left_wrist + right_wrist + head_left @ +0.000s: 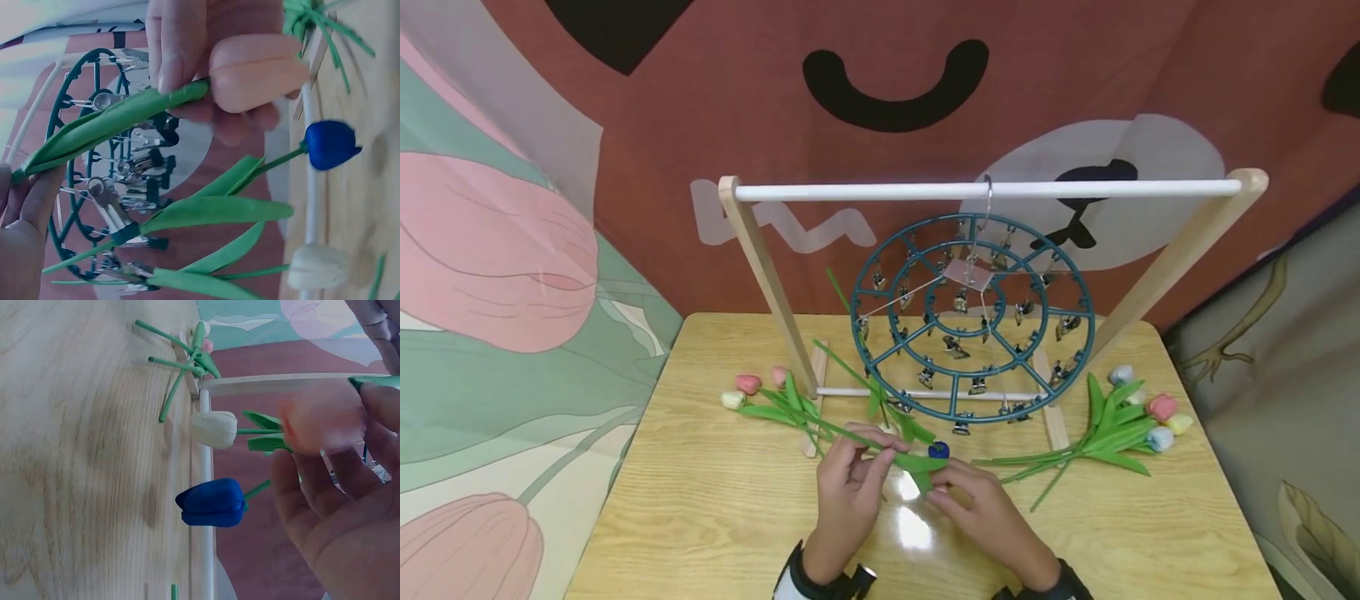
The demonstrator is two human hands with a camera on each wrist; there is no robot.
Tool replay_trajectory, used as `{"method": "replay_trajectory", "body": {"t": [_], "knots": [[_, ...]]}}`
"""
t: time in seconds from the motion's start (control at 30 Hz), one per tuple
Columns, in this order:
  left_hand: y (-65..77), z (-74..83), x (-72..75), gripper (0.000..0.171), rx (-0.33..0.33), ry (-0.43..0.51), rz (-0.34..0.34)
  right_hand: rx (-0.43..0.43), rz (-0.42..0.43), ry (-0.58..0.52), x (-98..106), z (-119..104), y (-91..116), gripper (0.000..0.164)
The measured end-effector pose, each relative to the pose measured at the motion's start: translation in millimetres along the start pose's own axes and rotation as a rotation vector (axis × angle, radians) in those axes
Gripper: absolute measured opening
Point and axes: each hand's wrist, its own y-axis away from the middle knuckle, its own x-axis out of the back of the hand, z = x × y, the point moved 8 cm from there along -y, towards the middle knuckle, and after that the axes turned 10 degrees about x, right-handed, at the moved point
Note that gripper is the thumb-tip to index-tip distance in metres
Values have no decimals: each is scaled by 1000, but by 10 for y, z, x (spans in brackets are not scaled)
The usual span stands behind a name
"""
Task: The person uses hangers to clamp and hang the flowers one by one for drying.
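Note:
An artificial peach tulip with a green stem and leaves is held level between both hands. My left hand pinches its stem and leaf end, while my right hand grips it just below the bloom. Behind them, a round teal clip hanger hangs by a hook from a rack's white bar. A blue tulip and a white tulip hang bloom-down from its metal clips. In the head view the peach bloom is hidden by the right hand.
Tulips with pink and white blooms lie on the wooden table at the left. Another bunch of blue, pink and yellow tulips lies at the right. Wooden rack legs flank the hanger, and a printed cloth hangs behind.

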Motion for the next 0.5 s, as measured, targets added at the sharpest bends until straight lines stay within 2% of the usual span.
{"method": "replay_trajectory", "body": {"t": [0.1, 0.23, 0.33, 0.43, 0.5], "knots": [[57, -102, -7, 33, 81, 81, -2, 21, 41, -19, 49, -17, 4, 15], [196, -266, -112, 41, 225, 114, -55, 64, 88, -22, 108, -66, -1, 20], [315, -389, -216, 39, 330, 132, -101, 100, 118, 1, 144, -107, -7, 23], [395, -503, -265, 33, 436, 149, -95, 116, 143, 44, 178, -127, -18, 25], [412, -554, -272, 30, 481, 147, -76, 98, 157, 74, 203, -117, -23, 26]]}}
